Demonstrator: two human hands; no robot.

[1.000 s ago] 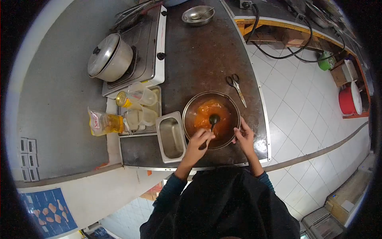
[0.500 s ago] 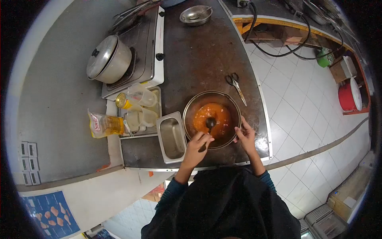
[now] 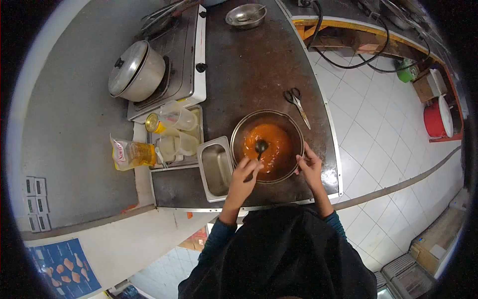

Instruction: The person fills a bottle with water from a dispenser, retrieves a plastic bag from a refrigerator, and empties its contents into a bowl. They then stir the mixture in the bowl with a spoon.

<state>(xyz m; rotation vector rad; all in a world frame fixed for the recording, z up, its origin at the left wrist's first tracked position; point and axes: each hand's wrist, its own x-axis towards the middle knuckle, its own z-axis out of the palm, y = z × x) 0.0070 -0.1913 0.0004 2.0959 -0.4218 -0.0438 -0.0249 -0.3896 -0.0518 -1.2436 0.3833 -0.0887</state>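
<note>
I'm mid-stir: my left hand point(image 3: 242, 175) has its fingers closed around the spoon point(image 3: 260, 147) in the orange sauce, my right hand point(image 3: 309, 167) grips the bowl point(image 3: 294, 130) rim on the desk point(image 3: 249, 70), so next I should sweep gently.

I count one mixing bowl point(image 3: 267, 146) as the reference item. Left of it: one steel pan point(image 3: 215, 168), one oil pouch point(image 3: 130, 153), one lidded pot point(image 3: 136, 72). Beyond it: one pair of scissors point(image 3: 298, 105), one small steel bowl point(image 3: 245, 15). Inside it: one spoon point(image 3: 259, 149).
</note>
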